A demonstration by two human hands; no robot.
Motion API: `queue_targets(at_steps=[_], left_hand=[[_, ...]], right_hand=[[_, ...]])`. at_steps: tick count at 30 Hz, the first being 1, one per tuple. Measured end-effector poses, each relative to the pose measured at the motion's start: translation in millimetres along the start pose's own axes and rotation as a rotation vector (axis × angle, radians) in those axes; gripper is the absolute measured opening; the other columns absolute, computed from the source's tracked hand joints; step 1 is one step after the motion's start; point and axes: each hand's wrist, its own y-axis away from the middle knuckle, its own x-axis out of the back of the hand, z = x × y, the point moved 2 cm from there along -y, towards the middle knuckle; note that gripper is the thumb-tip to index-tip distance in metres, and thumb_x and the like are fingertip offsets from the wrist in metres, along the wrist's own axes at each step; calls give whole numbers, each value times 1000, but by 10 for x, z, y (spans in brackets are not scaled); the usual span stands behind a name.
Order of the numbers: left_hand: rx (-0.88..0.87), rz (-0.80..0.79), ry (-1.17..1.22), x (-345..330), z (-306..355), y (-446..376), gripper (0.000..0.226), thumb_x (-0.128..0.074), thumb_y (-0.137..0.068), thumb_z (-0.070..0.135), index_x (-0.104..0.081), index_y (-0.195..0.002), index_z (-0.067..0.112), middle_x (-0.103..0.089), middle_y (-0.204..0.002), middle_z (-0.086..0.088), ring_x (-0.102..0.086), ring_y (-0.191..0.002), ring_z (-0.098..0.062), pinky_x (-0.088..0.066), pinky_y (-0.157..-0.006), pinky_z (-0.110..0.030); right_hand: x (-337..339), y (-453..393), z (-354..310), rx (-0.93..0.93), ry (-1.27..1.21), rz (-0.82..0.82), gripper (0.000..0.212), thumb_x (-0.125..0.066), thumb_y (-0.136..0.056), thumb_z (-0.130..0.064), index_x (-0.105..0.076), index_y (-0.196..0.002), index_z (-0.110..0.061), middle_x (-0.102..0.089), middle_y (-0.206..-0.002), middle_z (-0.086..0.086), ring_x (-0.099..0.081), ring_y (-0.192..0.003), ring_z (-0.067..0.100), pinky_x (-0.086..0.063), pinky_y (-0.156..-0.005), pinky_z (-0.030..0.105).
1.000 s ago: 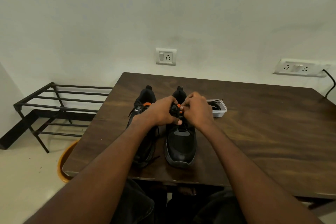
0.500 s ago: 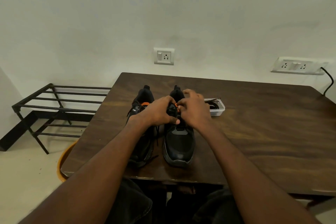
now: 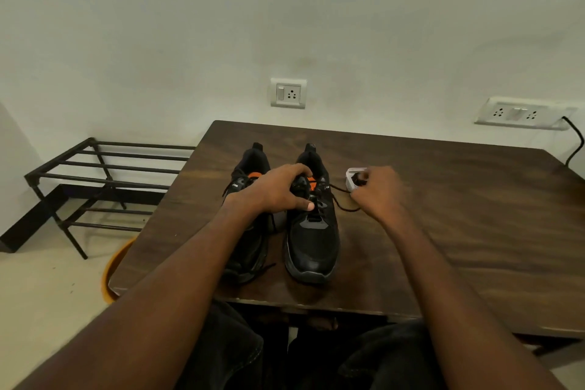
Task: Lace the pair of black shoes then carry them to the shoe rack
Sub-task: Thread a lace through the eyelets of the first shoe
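Observation:
Two black shoes with orange tongues stand side by side on the dark wooden table point(image 3: 459, 231), toes toward me. My left hand point(image 3: 278, 190) grips the right shoe point(image 3: 311, 244) across its tongue and eyelets. The left shoe point(image 3: 250, 250) is partly hidden behind my left forearm. My right hand point(image 3: 376, 190) has pulled out to the right, pinching a black lace point(image 3: 340, 204) that runs taut from the right shoe's eyelets. The black metal shoe rack point(image 3: 104, 180) stands on the floor to the left of the table.
A small clear plastic box point(image 3: 352, 177) sits on the table just behind my right hand. An orange tub point(image 3: 109, 272) peeks out under the table's left corner. Wall sockets point(image 3: 288, 93) and a power strip point(image 3: 519, 112) with a black cable are on the wall.
My right hand has left the shoe's tongue and moved to the right, drawing the lace out with it. My left hand has stayed on the right shoe.

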Motion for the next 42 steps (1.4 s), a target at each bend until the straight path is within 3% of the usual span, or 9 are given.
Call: queue_targets(at_steps=[4, 8, 16, 23, 29, 31, 35, 38, 42], left_hand=[[6, 27, -19, -31, -25, -5, 76, -83, -85, 37, -44, -149, 24, -53, -143, 0, -53, -128, -18, -42, -99, -30], [-55, 23, -45, -28, -17, 33, 72, -81, -87, 35, -45, -150, 27, -51, -148, -1, -48, -134, -18, -42, -111, -39], [-42, 20, 30, -10, -22, 10, 59, -82, -86, 31, -53, -137, 29, -56, -127, 9, -50, -114, -8, -39, -93, -30], [-55, 14, 0, -26, -25, -2, 61, -80, -88, 34, -50, -141, 29, -55, -139, 3, -52, -125, -14, -40, -98, -31], [-71, 41, -47, -56, -38, -6, 62, -80, -87, 37, -49, -141, 29, -54, -139, 2, -54, -124, -15, -47, -103, -34], [-73, 41, -42, -60, -49, -1, 62, -80, -87, 37, -50, -140, 29, -55, -137, 2, -55, -122, -15, -48, -104, -36], [-68, 33, -28, -60, -24, -7, 57, -80, -87, 37, -50, -136, 30, -56, -134, 3, -54, -119, -14, -45, -99, -32], [-49, 16, -14, -53, -8, -9, 54, -79, -88, 37, -50, -134, 31, -55, -135, 3, -55, -119, -15, -46, -98, -33], [-92, 80, -71, -48, 9, 8, 38, -71, -95, 37, -58, -130, 31, -51, -138, 3, -54, -121, -17, -45, -100, -32]], right_hand=[[-141, 52, -350, 223, -106, 1, 31, -69, -97, -31, -71, -128, -25, -62, -133, 2, -61, -119, 22, -51, -102, 44], [-255, 79, -502, 281, -53, -13, 19, -71, -95, -22, -78, -112, -27, -75, -109, -3, -69, -102, 18, -56, -95, 47], [-44, -42, -127, -147, -362, 277, 22, -67, -94, -6, -81, -86, -21, -79, -97, 2, -72, -87, 19, -57, -78, 30], [-110, 25, -82, 4, -5, -75, 23, -66, -95, -26, -77, -104, -8, -75, -107, 14, -68, -96, 31, -55, -78, 33], [-290, 43, -365, 161, -167, -97, 13, -75, -95, -28, -77, -107, -23, -76, -99, 0, -69, -93, 15, -59, -88, 41], [-328, 20, -346, 120, -215, -67, 3, -77, -92, -22, -79, -93, -24, -76, -90, -2, -71, -88, 15, -60, -85, 41], [-286, -4, -229, -64, -431, 49, 23, -72, -95, -14, -76, -75, -23, -75, -77, -4, -75, -75, 12, -63, -73, 37], [-199, -49, -82, -236, -635, 119, 24, -63, -100, -10, -73, -79, -9, -73, -74, -2, -76, -63, 13, -66, -71, 38], [-69, -21, 45, -135, -590, -142, 16, -63, -93, -4, -76, -82, -1, -77, -82, 15, -73, -64, 20, -66, -75, 42]])
